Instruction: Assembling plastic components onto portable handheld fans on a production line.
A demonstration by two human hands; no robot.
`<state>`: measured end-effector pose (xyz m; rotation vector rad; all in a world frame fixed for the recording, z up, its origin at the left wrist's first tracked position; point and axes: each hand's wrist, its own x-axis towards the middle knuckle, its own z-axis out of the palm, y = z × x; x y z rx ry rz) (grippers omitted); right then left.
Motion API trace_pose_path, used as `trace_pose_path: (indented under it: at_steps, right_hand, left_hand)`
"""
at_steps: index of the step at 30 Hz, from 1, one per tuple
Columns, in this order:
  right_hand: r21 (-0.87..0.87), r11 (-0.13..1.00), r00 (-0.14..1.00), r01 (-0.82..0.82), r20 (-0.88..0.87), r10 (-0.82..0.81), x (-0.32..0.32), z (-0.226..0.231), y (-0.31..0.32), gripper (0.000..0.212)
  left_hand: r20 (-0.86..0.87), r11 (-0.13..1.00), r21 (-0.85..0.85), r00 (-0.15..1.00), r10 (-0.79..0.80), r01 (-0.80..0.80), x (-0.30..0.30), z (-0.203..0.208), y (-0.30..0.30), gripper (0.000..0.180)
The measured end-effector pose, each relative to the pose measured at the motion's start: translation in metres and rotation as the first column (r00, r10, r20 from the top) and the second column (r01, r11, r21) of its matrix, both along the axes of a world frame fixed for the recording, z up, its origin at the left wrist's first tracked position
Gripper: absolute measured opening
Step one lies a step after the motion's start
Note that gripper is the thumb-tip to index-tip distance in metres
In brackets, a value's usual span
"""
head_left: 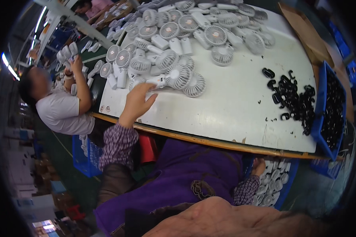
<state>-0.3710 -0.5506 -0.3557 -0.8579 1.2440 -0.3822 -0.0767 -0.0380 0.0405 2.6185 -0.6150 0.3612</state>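
Observation:
My left hand (138, 102) reaches over the near edge of the white table, thumb and fingers apart. Its fingertips are at the pale handle of a small white handheld fan (159, 81); whether they touch it is unclear. Round caged heads of more white fans (179, 76) lie just beyond, at the front of a large heap. Low at the right, below the table's edge, my right hand (258, 167) hangs beside a blue crate (284, 195) full of white fan parts (271, 179). Its fingers are too small and partly hidden to read.
Loose black plastic parts (288, 94) are scattered at the table's right, beside a tilted blue bin (320, 106) holding more. Cardboard (304, 31) lines the far right edge. A co-worker (63, 106) at the left holds white fans. A red object (148, 148) stands under the table.

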Motion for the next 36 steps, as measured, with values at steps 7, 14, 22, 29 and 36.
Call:
trace_pose_path:
  at_steps: [7,14,22,29,36]
  right_hand:
    - [-0.236,0.972,0.999,0.021,0.035,-0.013,0.019,0.133,0.035,0.024]
    - [-0.731,0.682,0.941,-0.022,0.215,0.261,0.078,0.33,0.106,0.021]
    - [-0.996,0.066,0.625,-0.063,0.012,0.78,0.195,0.402,0.202,0.045]
    - [-0.633,0.578,0.564,-0.514,0.259,0.784,0.195,0.373,0.176,0.023]
    - [-0.938,0.175,0.929,-0.299,-0.244,0.278,0.169,0.35,0.041,0.018]
  left_hand:
    - [-0.031,0.959,0.269,0.996,-0.083,0.088,0.056,-0.02,0.009,0.054]
    - [0.024,0.933,-0.274,0.972,-0.235,0.232,-0.012,-0.037,-0.059,0.051]
    - [-0.245,0.708,-0.665,0.825,-0.509,0.239,-0.054,-0.044,-0.158,0.045]
    - [-0.437,0.681,-0.728,0.711,-0.551,0.08,-0.066,-0.072,-0.161,0.028]
    - [-0.596,0.453,-0.776,0.274,-0.755,-0.438,-0.049,-0.064,-0.151,0.026]
